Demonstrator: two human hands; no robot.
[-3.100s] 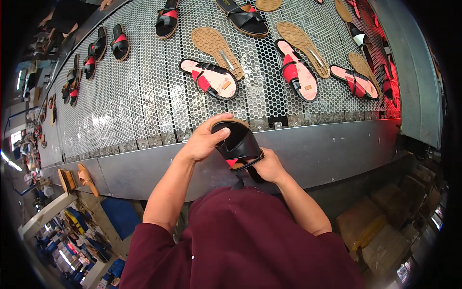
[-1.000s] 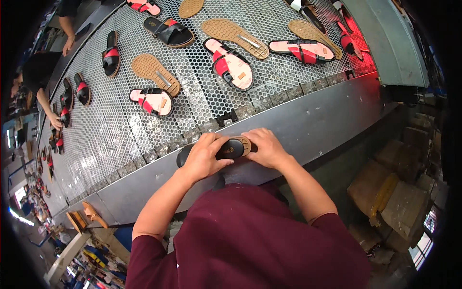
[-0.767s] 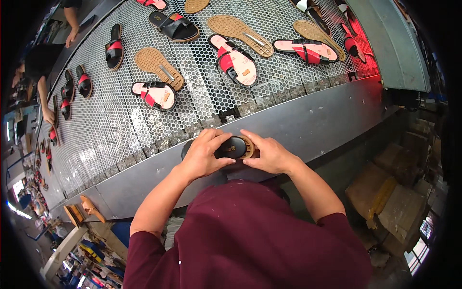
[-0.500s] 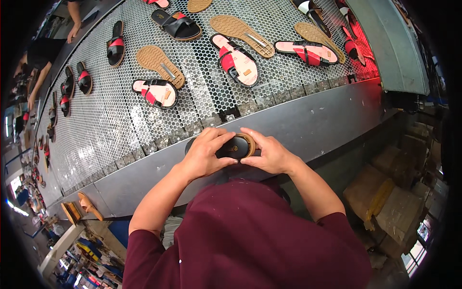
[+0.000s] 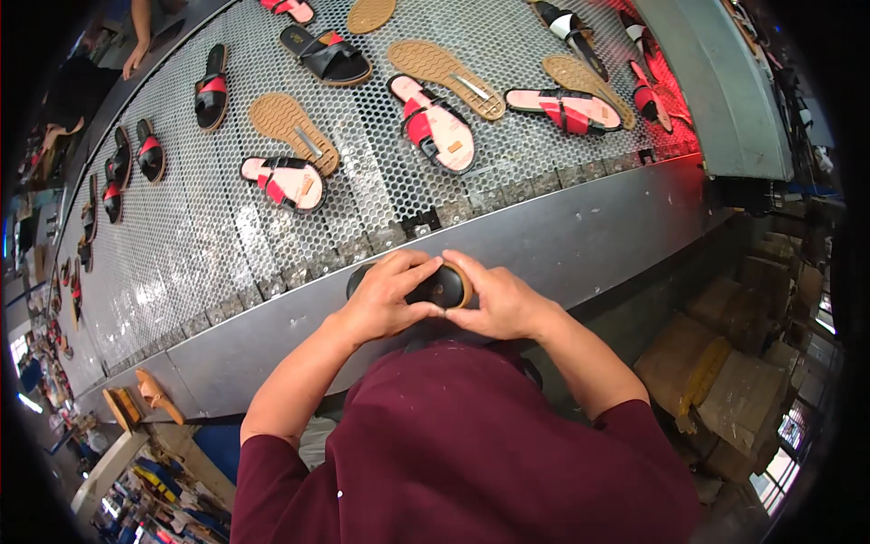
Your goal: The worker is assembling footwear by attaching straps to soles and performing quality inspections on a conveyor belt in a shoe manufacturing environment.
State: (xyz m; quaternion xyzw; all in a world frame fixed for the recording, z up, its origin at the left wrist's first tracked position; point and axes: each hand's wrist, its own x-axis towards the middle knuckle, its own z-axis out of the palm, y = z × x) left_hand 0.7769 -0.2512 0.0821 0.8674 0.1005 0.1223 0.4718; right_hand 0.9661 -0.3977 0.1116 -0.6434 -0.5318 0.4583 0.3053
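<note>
A black sandal (image 5: 446,287) with a tan sole edge is held between my two hands, in front of the metal rail of a conveyor. My left hand (image 5: 385,297) wraps over its middle from the left, fingers closed on it. The right hand (image 5: 501,299) grips the rounded right end, fingertips on the upper side and thumb on the near edge. Both hands' fingertips nearly meet over the footbed. My fingers cover the sandal's middle; its dark left end shows past my left hand.
The perforated conveyor (image 5: 195,204) carries several sandals and tan outsoles (image 5: 444,77). A grey machine housing (image 5: 729,91) with a red glow stands at the right. Cardboard boxes (image 5: 725,381) are stacked below right. Tan sandals (image 5: 159,397) rest by the left rail. Another person's arm (image 5: 139,36) reaches in far left.
My right hand has closed in toward the left one, and less of the tan sole edge shows at the sandal's right end. The surroundings have shifted slightly left in view.
</note>
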